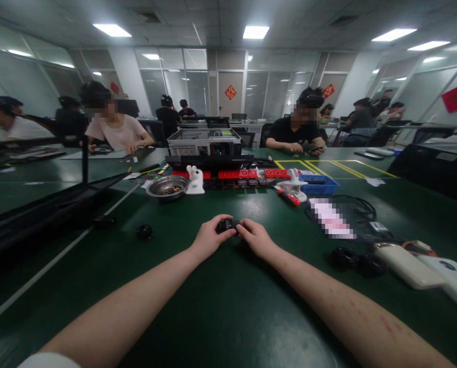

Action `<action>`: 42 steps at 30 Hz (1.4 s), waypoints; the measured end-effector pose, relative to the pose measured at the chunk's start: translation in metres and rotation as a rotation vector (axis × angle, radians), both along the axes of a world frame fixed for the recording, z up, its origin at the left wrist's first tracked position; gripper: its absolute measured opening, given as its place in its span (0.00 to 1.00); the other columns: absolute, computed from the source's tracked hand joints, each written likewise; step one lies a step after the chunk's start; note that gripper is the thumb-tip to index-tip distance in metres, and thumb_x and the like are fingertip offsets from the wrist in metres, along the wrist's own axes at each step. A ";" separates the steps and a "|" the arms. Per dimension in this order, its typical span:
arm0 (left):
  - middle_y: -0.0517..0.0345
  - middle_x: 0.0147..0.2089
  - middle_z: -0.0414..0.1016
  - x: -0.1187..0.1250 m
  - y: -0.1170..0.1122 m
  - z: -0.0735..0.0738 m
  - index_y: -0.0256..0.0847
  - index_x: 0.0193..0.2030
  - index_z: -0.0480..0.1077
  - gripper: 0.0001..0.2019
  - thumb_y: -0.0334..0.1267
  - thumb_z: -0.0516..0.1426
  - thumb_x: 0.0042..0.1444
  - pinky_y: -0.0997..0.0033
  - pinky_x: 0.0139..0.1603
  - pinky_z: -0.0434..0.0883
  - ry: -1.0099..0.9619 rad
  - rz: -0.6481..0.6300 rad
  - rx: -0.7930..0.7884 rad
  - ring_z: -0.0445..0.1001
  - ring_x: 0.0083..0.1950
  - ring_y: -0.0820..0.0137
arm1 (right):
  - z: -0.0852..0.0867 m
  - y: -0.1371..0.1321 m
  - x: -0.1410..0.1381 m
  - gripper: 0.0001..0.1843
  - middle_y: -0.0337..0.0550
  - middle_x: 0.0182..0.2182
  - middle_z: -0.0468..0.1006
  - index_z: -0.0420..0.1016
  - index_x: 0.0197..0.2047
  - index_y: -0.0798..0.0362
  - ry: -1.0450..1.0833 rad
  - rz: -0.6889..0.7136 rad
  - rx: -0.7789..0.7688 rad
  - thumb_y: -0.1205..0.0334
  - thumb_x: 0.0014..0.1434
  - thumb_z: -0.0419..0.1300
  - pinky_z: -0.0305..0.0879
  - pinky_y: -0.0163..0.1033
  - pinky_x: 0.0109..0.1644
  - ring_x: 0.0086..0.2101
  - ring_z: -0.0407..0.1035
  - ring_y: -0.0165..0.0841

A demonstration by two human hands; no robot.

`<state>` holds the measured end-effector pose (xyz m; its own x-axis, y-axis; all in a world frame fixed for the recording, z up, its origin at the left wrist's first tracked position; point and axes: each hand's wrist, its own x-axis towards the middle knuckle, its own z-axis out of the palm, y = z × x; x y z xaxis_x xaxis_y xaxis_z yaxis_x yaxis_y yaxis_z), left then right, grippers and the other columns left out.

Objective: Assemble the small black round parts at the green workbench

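Note:
Above the middle of the green table (228,301), both my hands hold a small black part (227,225) with a blocky, ridged middle; its exact kind is too small to tell. My left hand (211,236) is closed around its left end, thumb in front and fingers behind. At its right end, my right hand (257,237) pinches between thumb and fingers. Part of the black piece is covered by my fingers. Left of my hands lies a small round black piece (144,232), apart from them.
Beyond my hands stand a metal bowl (152,191) with small brass-coloured pieces, a white stand (195,181), a red-handled screwdriver (289,197) and a blue tray (330,186). An open computer case (203,143) is behind. Black cable coils (345,256) and a white power bank (408,266) lie right. Two people sit opposite.

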<state>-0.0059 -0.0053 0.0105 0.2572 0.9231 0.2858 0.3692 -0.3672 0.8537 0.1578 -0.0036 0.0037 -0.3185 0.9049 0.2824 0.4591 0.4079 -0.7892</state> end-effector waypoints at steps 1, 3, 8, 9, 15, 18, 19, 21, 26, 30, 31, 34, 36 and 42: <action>0.54 0.40 0.69 0.000 0.002 -0.002 0.40 0.43 0.64 0.20 0.48 0.54 0.45 0.67 0.35 0.68 -0.051 -0.012 -0.053 0.70 0.34 0.69 | 0.001 -0.001 0.000 0.11 0.39 0.26 0.68 0.65 0.33 0.55 -0.005 0.000 0.030 0.55 0.53 0.51 0.57 0.33 0.31 0.28 0.62 0.28; 0.52 0.39 0.69 0.000 0.006 -0.006 0.38 0.43 0.64 0.20 0.48 0.52 0.46 0.67 0.31 0.69 -0.145 -0.042 -0.168 0.71 0.30 0.70 | 0.003 -0.003 0.002 0.14 0.40 0.30 0.68 0.63 0.39 0.55 -0.046 0.002 0.099 0.57 0.49 0.56 0.58 0.34 0.33 0.30 0.62 0.29; 0.53 0.37 0.68 0.000 0.012 -0.011 0.37 0.42 0.63 0.20 0.47 0.54 0.44 0.68 0.28 0.70 -0.245 -0.078 -0.285 0.71 0.31 0.69 | 0.006 -0.006 0.004 0.19 0.42 0.34 0.68 0.62 0.43 0.53 -0.132 0.008 0.182 0.58 0.47 0.59 0.58 0.37 0.37 0.34 0.62 0.31; 0.53 0.37 0.68 0.000 0.011 -0.010 0.37 0.41 0.63 0.20 0.47 0.54 0.44 0.68 0.28 0.70 -0.236 -0.070 -0.258 0.70 0.31 0.69 | 0.006 -0.006 0.004 0.19 0.42 0.34 0.68 0.62 0.43 0.53 -0.122 0.004 0.174 0.57 0.47 0.58 0.58 0.37 0.36 0.33 0.62 0.31; 0.56 0.38 0.69 -0.002 0.001 0.001 0.41 0.42 0.65 0.18 0.45 0.56 0.43 0.67 0.38 0.67 0.003 0.031 0.012 0.69 0.37 0.68 | 0.003 -0.001 0.002 0.17 0.39 0.26 0.68 0.66 0.32 0.55 -0.027 -0.023 0.014 0.52 0.57 0.43 0.57 0.35 0.33 0.28 0.62 0.28; 0.57 0.39 0.70 -0.003 -0.002 0.005 0.42 0.42 0.66 0.18 0.43 0.57 0.42 0.67 0.42 0.65 0.070 0.040 0.088 0.68 0.40 0.68 | 0.003 0.001 0.001 0.23 0.37 0.20 0.66 0.64 0.22 0.56 -0.050 0.015 -0.068 0.51 0.58 0.41 0.55 0.33 0.30 0.24 0.61 0.27; 0.57 0.39 0.70 -0.003 -0.002 0.005 0.42 0.42 0.66 0.18 0.43 0.57 0.42 0.67 0.42 0.65 0.072 0.033 0.092 0.68 0.41 0.67 | 0.003 0.001 0.001 0.22 0.37 0.19 0.66 0.64 0.22 0.56 -0.052 0.023 -0.082 0.51 0.57 0.42 0.55 0.33 0.29 0.23 0.60 0.26; 0.57 0.40 0.70 -0.003 -0.001 0.005 0.41 0.42 0.66 0.19 0.43 0.57 0.42 0.67 0.42 0.65 0.049 0.023 0.082 0.68 0.42 0.67 | 0.003 0.001 0.000 0.19 0.37 0.21 0.67 0.65 0.24 0.56 -0.043 0.030 -0.080 0.53 0.57 0.44 0.55 0.32 0.29 0.24 0.61 0.26; 0.53 0.39 0.69 -0.002 0.007 -0.002 0.38 0.42 0.64 0.19 0.47 0.53 0.45 0.69 0.33 0.69 -0.152 -0.022 -0.137 0.71 0.32 0.69 | 0.002 -0.001 0.001 0.14 0.41 0.30 0.70 0.64 0.41 0.55 -0.073 0.023 0.071 0.60 0.51 0.55 0.59 0.35 0.34 0.30 0.63 0.29; 0.54 0.33 0.70 -0.001 0.012 -0.007 0.36 0.43 0.62 0.20 0.48 0.52 0.47 0.71 0.24 0.69 -0.282 -0.083 -0.383 0.71 0.24 0.72 | 0.003 -0.004 0.004 0.21 0.44 0.36 0.69 0.61 0.47 0.53 -0.164 0.013 0.244 0.63 0.48 0.57 0.59 0.39 0.41 0.36 0.63 0.32; 0.54 0.33 0.70 0.000 0.013 -0.008 0.36 0.43 0.62 0.20 0.48 0.52 0.47 0.71 0.24 0.68 -0.297 -0.088 -0.402 0.70 0.23 0.73 | 0.003 -0.005 0.004 0.21 0.44 0.37 0.69 0.61 0.47 0.53 -0.174 0.014 0.268 0.63 0.48 0.57 0.59 0.39 0.42 0.37 0.62 0.32; 0.54 0.34 0.69 0.000 0.012 -0.008 0.36 0.42 0.62 0.20 0.48 0.53 0.46 0.70 0.25 0.69 -0.308 -0.077 -0.336 0.71 0.25 0.72 | 0.005 -0.005 0.005 0.23 0.44 0.37 0.69 0.59 0.49 0.53 -0.148 0.022 0.242 0.59 0.49 0.56 0.59 0.38 0.41 0.37 0.63 0.32; 0.53 0.37 0.68 -0.001 0.009 -0.006 0.37 0.41 0.63 0.20 0.47 0.54 0.45 0.68 0.28 0.70 -0.244 -0.054 -0.237 0.71 0.30 0.70 | 0.005 -0.004 0.004 0.21 0.43 0.36 0.69 0.59 0.48 0.53 -0.089 0.001 0.174 0.55 0.52 0.53 0.59 0.37 0.38 0.35 0.63 0.31; 0.56 0.41 0.69 -0.002 -0.002 0.006 0.42 0.43 0.65 0.18 0.45 0.55 0.44 0.63 0.43 0.65 0.075 0.051 0.038 0.68 0.42 0.66 | 0.002 0.002 0.004 0.25 0.37 0.21 0.66 0.65 0.23 0.56 -0.038 -0.030 -0.016 0.50 0.58 0.38 0.55 0.33 0.31 0.25 0.61 0.27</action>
<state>-0.0081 -0.0071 0.0169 0.2321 0.9244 0.3026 0.4507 -0.3779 0.8087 0.1618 -0.0014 0.0056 -0.3017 0.9185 0.2557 0.5008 0.3809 -0.7773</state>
